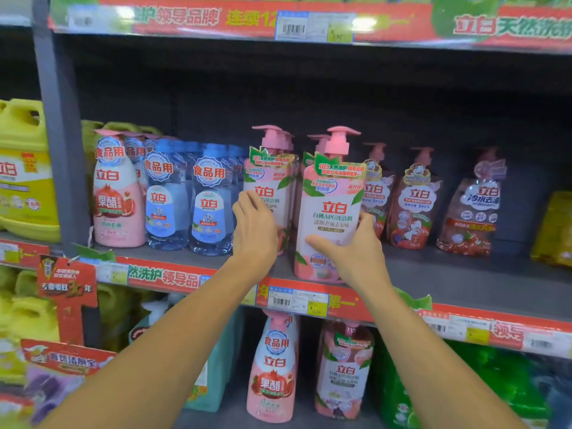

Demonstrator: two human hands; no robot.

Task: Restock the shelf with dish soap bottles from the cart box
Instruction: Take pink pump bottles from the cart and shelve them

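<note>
Labels first: the pink pump bottle (328, 209) at the front edge of the middle shelf (464, 283) reads 立白 in red, with 白桃APG洗洁精 beneath and a green-and-red neck tag. It stands upright, long axis vertical, pump head on top with the spout toward the right, label facing out. Right hand (356, 255) grips its lower right side, thumb across the front, fingers curled round behind. Left hand (255, 230) rests against the front of the neighbouring pink bottle (269, 187), same brand and tag, just to the left; fingers bent over the label, whether they clasp it cannot be told. Further left, clear blue bottles (210, 199) marked 食品用 and 立白. Shelf-edge strip (167, 275) reads 洗护领导品. Yellow price tag (317, 308) shows 15.00. Below, a pink 果醋 bottle (274, 370).
</note>
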